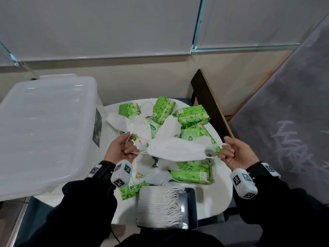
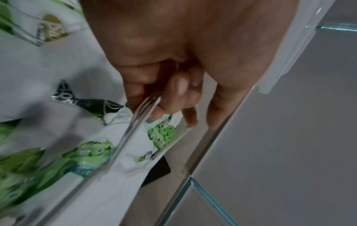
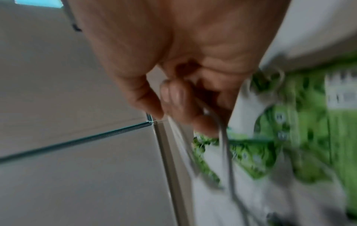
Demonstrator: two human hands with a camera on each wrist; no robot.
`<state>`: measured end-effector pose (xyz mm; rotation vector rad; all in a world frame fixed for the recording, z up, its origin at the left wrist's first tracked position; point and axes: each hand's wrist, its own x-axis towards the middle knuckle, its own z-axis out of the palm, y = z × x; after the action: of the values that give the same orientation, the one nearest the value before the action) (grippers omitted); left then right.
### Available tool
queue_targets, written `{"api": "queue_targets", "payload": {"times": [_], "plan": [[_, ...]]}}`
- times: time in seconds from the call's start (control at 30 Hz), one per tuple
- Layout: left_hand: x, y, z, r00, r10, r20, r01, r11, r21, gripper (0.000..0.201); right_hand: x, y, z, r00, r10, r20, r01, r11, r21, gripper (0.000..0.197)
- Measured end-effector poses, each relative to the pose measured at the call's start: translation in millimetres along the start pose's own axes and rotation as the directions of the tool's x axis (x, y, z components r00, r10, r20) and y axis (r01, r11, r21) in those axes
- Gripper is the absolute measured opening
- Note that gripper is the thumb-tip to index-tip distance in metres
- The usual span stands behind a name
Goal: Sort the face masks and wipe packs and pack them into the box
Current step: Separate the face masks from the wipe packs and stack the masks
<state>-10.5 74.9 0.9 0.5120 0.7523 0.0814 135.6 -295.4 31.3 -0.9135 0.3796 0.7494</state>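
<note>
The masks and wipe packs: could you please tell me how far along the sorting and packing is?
Done: a neat stack of masks lies at the table's near edge. In hand: the left hand and right hand stretch one white mask by its ear loops. Left: loose masks and green wipe packs remain mixed; the lidded box looks unpacked.

Dark phone (image 1: pixel 190 207) on white table (image 1: pixel 219 198)

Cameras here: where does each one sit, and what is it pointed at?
Head: on the forehead, looking down at both hands stretching a face mask over the table.
Left wrist: along the left hand pinching an ear loop.
Right wrist: along the right hand, gripping its loop; blurred.
All share the green wipe packs.
</note>
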Motion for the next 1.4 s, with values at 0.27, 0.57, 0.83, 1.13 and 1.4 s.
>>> {"api": "queue_targets", "payload": {"times": [0.27, 0.57, 0.83, 1.13, 1.4], "plan": [[28, 1, 12, 0.990, 0.131, -0.047, -0.132, 0.991, -0.030, 0.017, 38, 4, -61, 0.959, -0.045, -0.280, -0.137, 0.791, -0.596, 0.029], [46, -79, -14, 0.961, 0.165, -0.221, 0.009, 0.781, 0.624, 0.017, 75, 49, -89, 0.891, -0.133, -0.435, -0.210, 0.729, -0.652, 0.013], [38, -82, -13, 0.958, 0.132, -0.254, 0.134, 0.577, 0.806, 0.006, 66, 48, -96, 0.952, -0.004, -0.306, -0.193, 0.769, -0.609, 0.017], [27, -22, -26, 0.890, 0.415, -0.190, 0.060, 0.307, 0.950, 0.009, 66, 14, -34, 0.978, -0.190, -0.086, 0.045, 0.593, -0.804, 0.012], [96, 58, -35, 0.781, 0.539, -0.316, -0.011, 0.518, 0.855, 0.015, 126, 50, 129, 0.994, 0.043, 0.097, 0.048, 0.630, -0.775, 0.004]]}}
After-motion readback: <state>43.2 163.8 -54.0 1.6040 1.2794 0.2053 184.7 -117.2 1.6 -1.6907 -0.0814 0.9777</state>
